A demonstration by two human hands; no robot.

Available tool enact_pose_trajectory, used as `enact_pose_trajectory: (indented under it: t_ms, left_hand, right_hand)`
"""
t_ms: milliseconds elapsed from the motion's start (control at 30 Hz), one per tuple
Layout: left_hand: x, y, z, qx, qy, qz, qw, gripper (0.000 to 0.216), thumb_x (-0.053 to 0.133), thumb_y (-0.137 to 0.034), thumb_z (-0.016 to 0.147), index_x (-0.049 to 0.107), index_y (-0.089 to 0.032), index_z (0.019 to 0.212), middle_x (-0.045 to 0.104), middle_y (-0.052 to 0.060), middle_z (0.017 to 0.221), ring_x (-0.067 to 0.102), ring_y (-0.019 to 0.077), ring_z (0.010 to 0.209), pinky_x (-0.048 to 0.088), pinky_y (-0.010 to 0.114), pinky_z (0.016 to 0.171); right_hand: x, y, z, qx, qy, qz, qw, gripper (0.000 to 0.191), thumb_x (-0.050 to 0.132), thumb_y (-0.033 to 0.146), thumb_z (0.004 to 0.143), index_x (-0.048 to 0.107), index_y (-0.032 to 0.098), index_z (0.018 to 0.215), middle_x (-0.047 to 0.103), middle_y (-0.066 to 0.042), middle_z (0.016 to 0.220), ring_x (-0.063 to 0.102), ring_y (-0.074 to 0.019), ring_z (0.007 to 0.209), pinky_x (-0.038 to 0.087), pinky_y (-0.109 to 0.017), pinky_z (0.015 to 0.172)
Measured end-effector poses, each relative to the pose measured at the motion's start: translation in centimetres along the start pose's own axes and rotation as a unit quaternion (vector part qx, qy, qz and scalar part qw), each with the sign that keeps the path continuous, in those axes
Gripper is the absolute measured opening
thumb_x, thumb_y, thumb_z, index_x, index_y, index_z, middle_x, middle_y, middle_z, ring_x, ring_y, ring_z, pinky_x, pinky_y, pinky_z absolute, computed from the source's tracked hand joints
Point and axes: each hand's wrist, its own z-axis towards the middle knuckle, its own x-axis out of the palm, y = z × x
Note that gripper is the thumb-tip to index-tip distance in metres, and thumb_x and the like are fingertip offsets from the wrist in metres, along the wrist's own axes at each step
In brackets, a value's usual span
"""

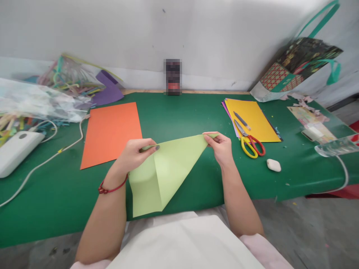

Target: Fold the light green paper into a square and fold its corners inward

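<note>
A sheet of light green paper (171,168) is stretched between my two hands at the front of the table. Its right part is folded over on a slant, with a point at the upper right and another at the bottom. My left hand (136,155) pinches the top edge, thumb in front, and a red cord bracelet circles that wrist. The pointed upper right corner is pinched between the thumb and fingers of my right hand (220,145). Part of the sheet's left side is hidden behind my left hand and wrist.
Orange paper (112,130) lies on the green table (179,116). To the right, red-and-yellow scissors (248,144) and a grey cutter (241,120) rest on yellow sheets (260,123). Nearby are a white earbud case (273,165), a white power bank (19,153) and a paper bag (294,71).
</note>
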Motion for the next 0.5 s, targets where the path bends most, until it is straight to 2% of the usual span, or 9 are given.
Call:
enact_pose_trajectory:
  t_ms: [233, 500]
  left_hand:
    - [0.02, -0.02, -0.02, -0.003, -0.021, 0.0, 1.0, 0.021, 0.05, -0.035, 0.082, 0.058, -0.021, 0.068, 0.046, -0.004, 0.052, 0.033, 0.009, 0.044, 0.023, 0.023, 0.04]
    - [0.22, -0.05, 0.12, -0.006, -0.007, 0.008, 1.0, 0.023, 0.048, -0.036, 0.082, 0.056, -0.021, 0.068, 0.045, -0.004, 0.051, 0.034, 0.0093, 0.045, 0.025, 0.023, 0.042]
  right_hand:
    - [0.21, -0.8, 0.15, 0.052, 0.05, 0.044, 0.996, 0.042, 0.076, 0.055, 0.058, 0.071, 0.02, 0.08, 0.073, -0.004, 0.075, 0.068, -0.0204, 0.07, 0.058, -0.034, 0.061]
    - [0.66, -0.4, 0.02, 0.061, 0.028, 0.03, 0.997, 0.043, 0.078, 0.055, 0.054, 0.071, 0.019, 0.076, 0.074, -0.005, 0.074, 0.069, -0.0224, 0.069, 0.059, -0.038, 0.062]
